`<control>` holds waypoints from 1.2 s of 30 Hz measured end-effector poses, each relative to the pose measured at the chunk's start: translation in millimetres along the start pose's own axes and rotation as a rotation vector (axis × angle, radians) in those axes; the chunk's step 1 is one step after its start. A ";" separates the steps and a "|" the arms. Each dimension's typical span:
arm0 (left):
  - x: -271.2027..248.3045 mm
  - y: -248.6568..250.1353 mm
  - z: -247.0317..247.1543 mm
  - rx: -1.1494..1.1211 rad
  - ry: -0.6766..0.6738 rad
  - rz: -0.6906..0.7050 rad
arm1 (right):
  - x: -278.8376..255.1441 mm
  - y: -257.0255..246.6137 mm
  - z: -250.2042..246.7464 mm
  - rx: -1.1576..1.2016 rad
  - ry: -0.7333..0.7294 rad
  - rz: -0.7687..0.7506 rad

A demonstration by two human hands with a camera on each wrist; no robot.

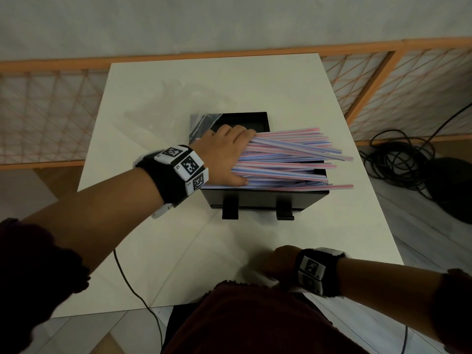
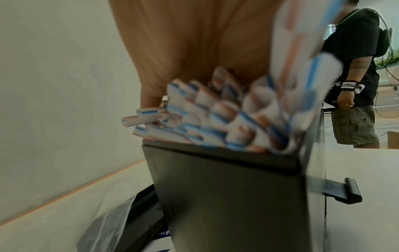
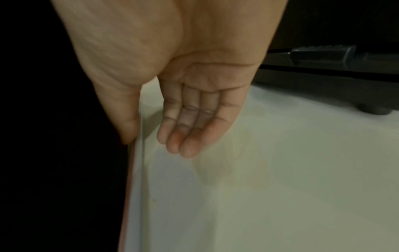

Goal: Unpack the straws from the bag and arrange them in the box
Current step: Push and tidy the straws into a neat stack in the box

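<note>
straws (image 1: 288, 159): a striped bundle at frame centre in the head view, lying across the top of the box (image 1: 263, 200), tips overhanging its right wall.
long axis: left to right, fanned rather than parallel.
left hand (image 1: 227, 152): wraps the bundle's left ends, directly over the box.
right hand (image 1: 281, 264): lower right at the table (image 1: 229, 80) edge, well apart, fingers loose, holding nothing.
bag (image 1: 201, 121): clear, slack, by the box's upper-left corner.
nearer hand: the left, already on the bundle.
</note>
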State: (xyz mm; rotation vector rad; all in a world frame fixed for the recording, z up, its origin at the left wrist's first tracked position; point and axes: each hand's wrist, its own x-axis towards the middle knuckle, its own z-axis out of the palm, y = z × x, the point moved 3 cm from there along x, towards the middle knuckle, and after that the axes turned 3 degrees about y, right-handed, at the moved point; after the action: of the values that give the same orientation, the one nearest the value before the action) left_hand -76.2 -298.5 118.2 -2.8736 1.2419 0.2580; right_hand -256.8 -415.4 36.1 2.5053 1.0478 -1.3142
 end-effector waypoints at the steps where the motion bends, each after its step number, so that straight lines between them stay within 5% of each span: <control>1: -0.3 0.3 -0.5 0.000 0.002 -0.001 | 2.4 0.5 1.0 -0.008 -0.043 0.006; 6: -0.9 0.4 -0.4 -0.008 -0.002 -0.002 | 21.8 4.8 19.0 -0.088 -0.112 -0.078; 11: -2.0 0.2 -0.8 -0.032 -0.014 -0.001 | 9.4 9.5 2.2 0.054 -0.009 0.081; 15: -2.2 -4.4 -7.4 -0.078 -0.029 0.020 | -32.5 29.2 -55.8 0.052 0.428 0.030; 19: -4.2 -8.8 -16.1 -0.060 -0.029 0.047 | -92.2 52.5 -100.0 0.057 1.013 -0.133; 22: -6.9 -10.9 -15.8 -0.050 -0.043 0.056 | -111.2 78.8 -111.2 0.025 1.338 -0.054; 24: -7.6 -11.7 -15.4 -0.058 -0.015 0.042 | -105.1 97.1 -108.2 0.048 1.429 0.036; 36: -6.8 -15.6 -12.3 -0.098 0.006 0.040 | -43.6 109.5 -101.0 0.089 1.050 0.288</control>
State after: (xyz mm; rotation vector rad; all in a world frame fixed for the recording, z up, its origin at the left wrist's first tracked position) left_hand -67.7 -283.6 130.4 -2.9350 1.3253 0.3192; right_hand -136.2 -479.6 109.8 3.2660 0.6544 0.1214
